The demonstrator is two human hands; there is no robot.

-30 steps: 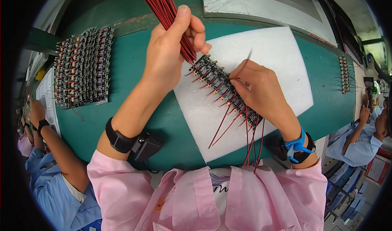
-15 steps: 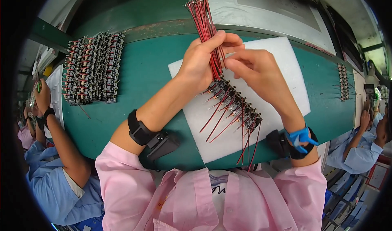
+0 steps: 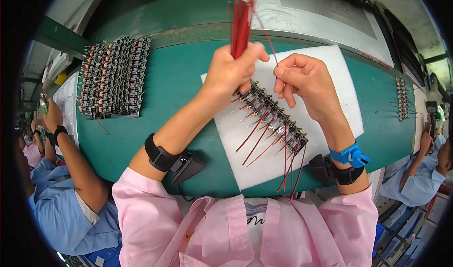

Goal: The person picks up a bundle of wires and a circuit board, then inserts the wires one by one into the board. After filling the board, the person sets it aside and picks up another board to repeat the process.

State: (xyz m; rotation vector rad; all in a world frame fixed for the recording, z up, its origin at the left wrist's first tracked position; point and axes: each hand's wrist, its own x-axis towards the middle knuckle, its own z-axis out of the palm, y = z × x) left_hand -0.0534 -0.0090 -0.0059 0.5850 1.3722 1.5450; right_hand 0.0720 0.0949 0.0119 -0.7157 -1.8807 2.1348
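Note:
A bundle of red and black wires (image 3: 241, 29) stands up out of my left hand (image 3: 230, 73), whose fingers are wrapped round it. The top of the bundle is smeared by motion. To its right, my right hand (image 3: 304, 80) pinches a single thin wire (image 3: 268, 37) between thumb and forefinger, its far end slanting up toward the bundle's top. Below both hands a row of small circuit boards (image 3: 276, 116) lies slantwise on a white foam sheet (image 3: 250, 165). Several red and black wires hang from the boards toward me, some past the sheet's near edge.
Stacked rows of circuit boards (image 3: 113, 76) sit on the green table (image 3: 174, 59) at the left. Another board strip (image 3: 402, 99) lies at the far right. A metal ledge (image 3: 325, 19) runs along the back. Co-workers in blue sit at the left (image 3: 71, 205) and right (image 3: 415, 172).
My right hand has drawn apart from the bundle with a single wire pinched in it. My left hand, holding the bundle, has turned the wires more upright.

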